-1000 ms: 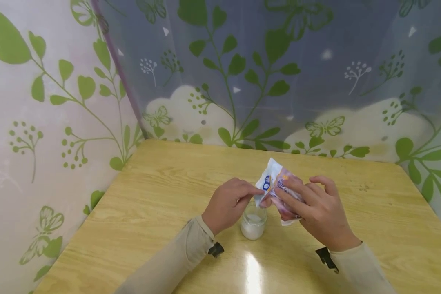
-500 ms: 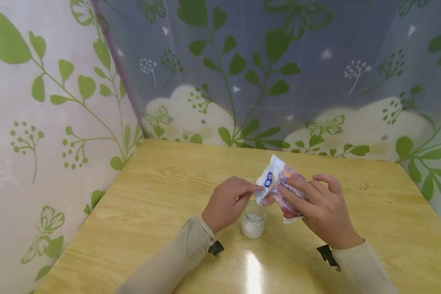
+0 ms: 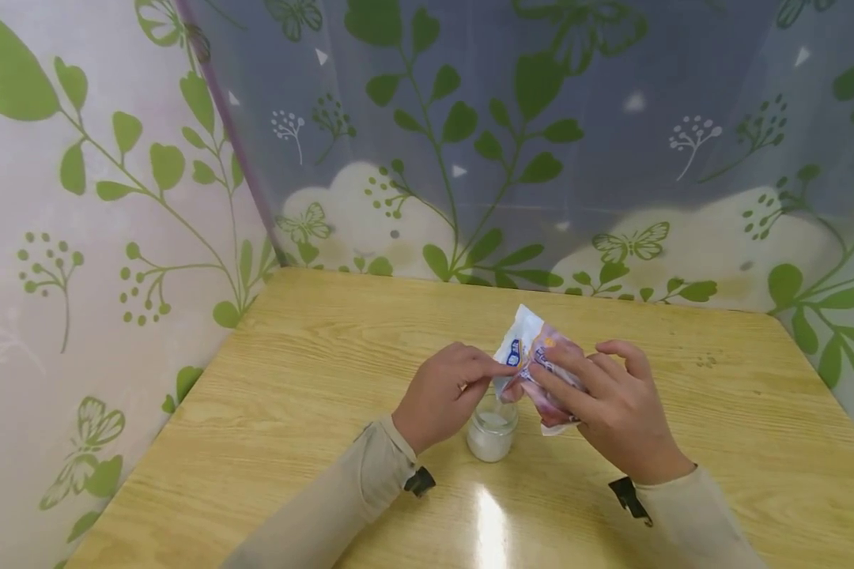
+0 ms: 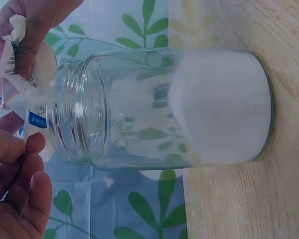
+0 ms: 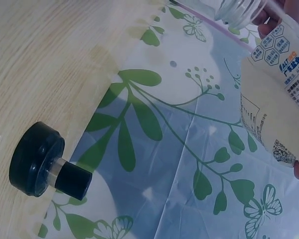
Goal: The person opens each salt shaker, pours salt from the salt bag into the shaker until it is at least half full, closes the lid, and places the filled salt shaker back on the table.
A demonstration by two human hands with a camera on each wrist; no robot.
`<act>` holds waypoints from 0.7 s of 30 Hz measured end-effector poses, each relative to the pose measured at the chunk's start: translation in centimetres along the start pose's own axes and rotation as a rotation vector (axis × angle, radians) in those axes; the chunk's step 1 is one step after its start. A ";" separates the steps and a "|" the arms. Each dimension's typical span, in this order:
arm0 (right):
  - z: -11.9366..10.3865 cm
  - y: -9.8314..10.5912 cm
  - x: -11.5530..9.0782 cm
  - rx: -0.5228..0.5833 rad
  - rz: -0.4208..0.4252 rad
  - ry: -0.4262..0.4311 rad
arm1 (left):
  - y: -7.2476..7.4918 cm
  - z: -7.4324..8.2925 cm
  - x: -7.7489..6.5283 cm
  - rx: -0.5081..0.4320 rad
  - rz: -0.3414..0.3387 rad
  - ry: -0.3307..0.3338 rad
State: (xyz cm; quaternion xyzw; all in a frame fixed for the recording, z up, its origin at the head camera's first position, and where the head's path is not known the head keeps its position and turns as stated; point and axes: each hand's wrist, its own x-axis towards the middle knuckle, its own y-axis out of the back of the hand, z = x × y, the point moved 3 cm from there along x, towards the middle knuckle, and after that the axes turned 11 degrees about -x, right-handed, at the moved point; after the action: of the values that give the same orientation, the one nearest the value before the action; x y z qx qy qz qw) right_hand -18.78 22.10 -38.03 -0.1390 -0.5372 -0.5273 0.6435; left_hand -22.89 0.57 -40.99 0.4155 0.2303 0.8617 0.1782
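A crinkled white and purple salt bag point(image 3: 523, 328) is tilted over a clear glass jar point(image 3: 491, 431), its lower left end at the jar's mouth. My left hand point(image 3: 441, 391) pinches that end between thumb and finger, as the left wrist view shows. From the right, my right hand point(image 3: 626, 411) grips the bag's body, fingers laid along its upper face. White grains point(image 4: 224, 109) fill the lower part of the upright jar, their surface sloping. The bag's opening is hidden, and I cannot tell whether grains are falling.
A black lid-like piece with a knob point(image 5: 37, 159) stands on the wooden table point(image 3: 313, 348) in the right wrist view. Behind the table hangs a leaf-patterned curtain point(image 3: 398, 213), with another patterned sheet point(image 3: 114, 276) along the left side.
The salt bag and my right hand rose slightly, then came back down and a little to the left. My left hand stays at the bag's end, and the jar keeps its place.
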 end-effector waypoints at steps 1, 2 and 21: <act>0.0 0.0 0.0 -0.002 -0.001 -0.001 | 0.0 0.0 0.0 -0.001 -0.001 0.000; 0.0 0.0 -0.1 -0.004 0.001 -0.003 | -0.1 0.0 0.0 -0.002 -0.002 0.001; -0.1 -0.1 0.0 0.007 -0.012 0.000 | -0.1 0.1 -0.2 -0.005 -0.006 0.006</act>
State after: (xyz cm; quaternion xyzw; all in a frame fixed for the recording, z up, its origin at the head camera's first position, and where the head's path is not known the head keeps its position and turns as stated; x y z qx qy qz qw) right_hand -18.78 21.99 -38.05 -0.1337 -0.5399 -0.5294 0.6406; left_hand -22.73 0.61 -41.11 0.4116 0.2301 0.8631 0.1811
